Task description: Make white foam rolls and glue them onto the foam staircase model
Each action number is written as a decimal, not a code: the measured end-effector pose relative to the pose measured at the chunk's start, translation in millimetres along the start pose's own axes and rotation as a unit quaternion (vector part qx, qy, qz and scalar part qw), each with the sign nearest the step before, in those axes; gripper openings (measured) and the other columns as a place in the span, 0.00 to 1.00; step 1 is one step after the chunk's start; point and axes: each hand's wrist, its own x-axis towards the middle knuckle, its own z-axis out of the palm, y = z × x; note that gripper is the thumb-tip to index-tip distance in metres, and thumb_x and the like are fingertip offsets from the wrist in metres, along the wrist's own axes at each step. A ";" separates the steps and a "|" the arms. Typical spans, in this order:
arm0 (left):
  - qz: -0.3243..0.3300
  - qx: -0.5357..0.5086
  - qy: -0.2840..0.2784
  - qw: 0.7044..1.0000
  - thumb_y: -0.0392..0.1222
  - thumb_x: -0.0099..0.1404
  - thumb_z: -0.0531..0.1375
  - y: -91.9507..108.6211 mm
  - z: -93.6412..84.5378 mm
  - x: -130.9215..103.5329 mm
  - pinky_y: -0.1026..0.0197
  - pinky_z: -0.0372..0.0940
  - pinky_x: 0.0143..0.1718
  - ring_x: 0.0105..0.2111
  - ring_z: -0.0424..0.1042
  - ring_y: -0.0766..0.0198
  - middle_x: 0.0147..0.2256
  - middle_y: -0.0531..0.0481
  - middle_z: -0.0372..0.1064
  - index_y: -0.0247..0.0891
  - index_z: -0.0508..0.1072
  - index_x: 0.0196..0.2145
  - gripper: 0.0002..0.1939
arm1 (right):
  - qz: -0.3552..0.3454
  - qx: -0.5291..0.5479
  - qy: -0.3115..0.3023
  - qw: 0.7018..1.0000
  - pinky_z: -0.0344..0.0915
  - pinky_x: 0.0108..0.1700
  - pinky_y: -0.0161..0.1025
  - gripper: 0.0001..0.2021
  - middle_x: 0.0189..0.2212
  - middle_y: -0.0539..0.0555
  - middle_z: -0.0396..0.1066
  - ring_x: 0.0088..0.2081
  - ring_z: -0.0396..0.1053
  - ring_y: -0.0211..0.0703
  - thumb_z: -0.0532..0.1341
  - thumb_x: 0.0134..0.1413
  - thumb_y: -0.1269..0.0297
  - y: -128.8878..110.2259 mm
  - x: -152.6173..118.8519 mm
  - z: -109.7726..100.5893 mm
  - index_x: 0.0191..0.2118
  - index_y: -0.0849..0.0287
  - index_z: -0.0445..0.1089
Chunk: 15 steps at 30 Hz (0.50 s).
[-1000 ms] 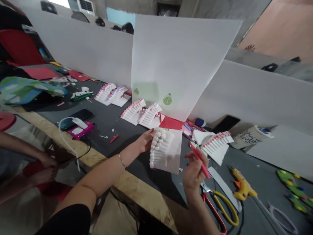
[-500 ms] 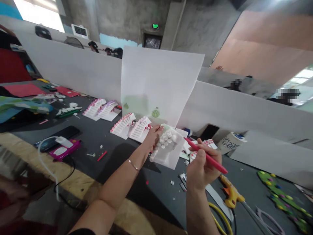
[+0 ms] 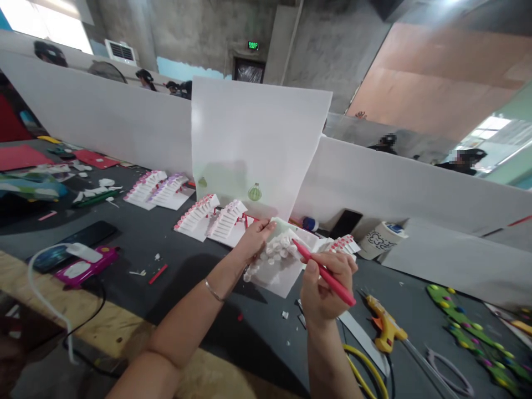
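My left hand (image 3: 258, 235) grips the far left edge of a small white paper model (image 3: 278, 277), tilted above the dark table. Rounded white pieces run across the model in a curved row. In my right hand (image 3: 328, 280) is a red marker pen (image 3: 326, 274), its tip at or very near those white pieces; I cannot tell if they touch. Beyond my left hand stand white stepped paper models with red edges (image 3: 226, 219). A similar pair with pink and purple edges (image 3: 160, 188) sits farther left.
A yellow hot glue gun (image 3: 384, 324) lies right of my right hand, near a yellow cable (image 3: 366, 371). Behind stand a paper cup (image 3: 380, 241), a black phone (image 3: 346, 223) and a tall white board (image 3: 261, 138). At left are a magenta device (image 3: 87, 266) and paper scraps.
The red marker has come left onto the area of the white pieces, with my right hand. The model tilts somewhat differently in my left hand. The whole view has shifted slightly.
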 end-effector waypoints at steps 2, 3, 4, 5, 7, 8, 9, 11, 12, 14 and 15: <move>-0.006 -0.003 -0.003 1.000 0.55 0.53 0.65 0.3 1.8 -1.2 0.65 0.62 0.29 0.29 0.71 0.62 0.26 0.49 0.73 0.34 0.76 0.39 0.22 | 0.001 -0.005 0.004 1.000 0.56 0.48 0.51 0.01 0.25 0.48 0.70 0.29 0.66 0.41 0.60 0.54 0.68 1.1 0.9 -0.9 0.32 0.56 0.68; -0.009 -0.006 -0.002 1.000 0.55 0.53 0.65 0.5 2.1 -1.3 0.65 0.62 0.29 0.29 0.71 0.62 0.26 0.49 0.74 0.34 0.76 0.39 0.22 | 0.002 -0.009 0.007 1.000 0.56 0.48 0.51 0.01 0.25 0.48 0.70 0.29 0.66 0.41 0.60 0.54 0.68 1.9 1.3 -1.5 0.32 0.56 0.68; -0.011 -0.009 -0.001 1.000 0.55 0.53 0.65 0.8 1.9 -1.3 0.65 0.63 0.30 0.29 0.71 0.62 0.27 0.49 0.74 0.34 0.76 0.39 0.22 | 0.004 -0.012 0.012 1.000 0.56 0.48 0.52 0.01 0.25 0.48 0.70 0.29 0.66 0.41 0.60 0.54 0.68 2.8 1.6 -2.1 0.32 0.56 0.67; -0.013 -0.012 0.000 1.000 0.55 0.54 0.65 1.1 1.6 -1.2 0.65 0.63 0.30 0.29 0.71 0.62 0.27 0.49 0.74 0.34 0.76 0.39 0.22 | 0.006 -0.014 0.016 1.000 0.57 0.48 0.52 0.01 0.25 0.48 0.70 0.28 0.66 0.41 0.60 0.54 0.68 3.6 1.7 -2.6 0.32 0.57 0.67; -0.013 -0.015 0.001 1.000 0.55 0.54 0.65 1.6 0.8 -0.6 0.65 0.63 0.30 0.29 0.71 0.63 0.27 0.49 0.74 0.35 0.76 0.39 0.22 | 0.010 -0.011 0.020 1.000 0.57 0.47 0.53 0.00 0.24 0.48 0.69 0.28 0.66 0.41 0.60 0.54 0.68 4.5 1.6 -3.1 0.33 0.57 0.67; -0.011 -0.017 0.001 1.000 0.55 0.54 0.65 1.7 0.5 -0.2 0.65 0.63 0.31 0.29 0.71 0.62 0.28 0.49 0.74 0.35 0.76 0.40 0.22 | 0.009 -0.009 0.017 1.000 0.57 0.47 0.53 0.00 0.24 0.48 0.69 0.28 0.66 0.41 0.59 0.54 0.68 4.5 1.4 -2.9 0.33 0.57 0.67; -0.010 -0.018 -0.002 1.000 0.55 0.53 0.65 1.6 0.3 0.1 0.64 0.63 0.31 0.29 0.72 0.62 0.28 0.49 0.75 0.35 0.76 0.40 0.23 | 0.007 -0.008 0.012 1.000 0.57 0.47 0.52 0.00 0.24 0.48 0.69 0.28 0.66 0.41 0.59 0.54 0.68 4.3 1.1 -2.6 0.33 0.57 0.67; -0.008 -0.022 -0.008 1.000 0.55 0.53 0.66 1.2 0.3 0.6 0.64 0.63 0.31 0.29 0.72 0.62 0.29 0.49 0.75 0.35 0.76 0.40 0.23 | -0.002 -0.009 0.001 1.000 0.57 0.47 0.52 0.01 0.25 0.48 0.69 0.28 0.66 0.41 0.59 0.54 0.67 3.6 0.9 -1.7 0.32 0.57 0.67; -0.008 -0.023 -0.011 1.000 0.55 0.53 0.66 0.9 0.3 0.7 0.64 0.63 0.31 0.29 0.72 0.62 0.29 0.48 0.75 0.35 0.76 0.41 0.24 | -0.005 -0.010 0.000 1.000 0.57 0.47 0.51 0.02 0.25 0.48 0.69 0.28 0.66 0.41 0.59 0.54 0.67 3.3 1.0 -1.4 0.31 0.57 0.67; -0.008 -0.025 -0.009 1.000 0.55 0.53 0.66 0.4 0.2 0.8 0.64 0.63 0.32 0.29 0.72 0.62 0.29 0.48 0.75 0.34 0.76 0.41 0.24 | -0.008 -0.007 0.011 1.000 0.57 0.47 0.51 0.01 0.25 0.47 0.69 0.28 0.66 0.40 0.59 0.54 0.68 2.7 2.1 -1.5 0.32 0.57 0.67; -0.009 -0.024 -0.006 1.000 0.55 0.53 0.66 0.4 0.1 0.6 0.64 0.63 0.32 0.29 0.72 0.62 0.29 0.48 0.75 0.34 0.76 0.41 0.24 | -0.006 -0.005 0.018 1.000 0.56 0.47 0.51 0.01 0.24 0.47 0.69 0.28 0.66 0.40 0.60 0.53 0.69 2.5 3.0 -2.0 0.32 0.57 0.67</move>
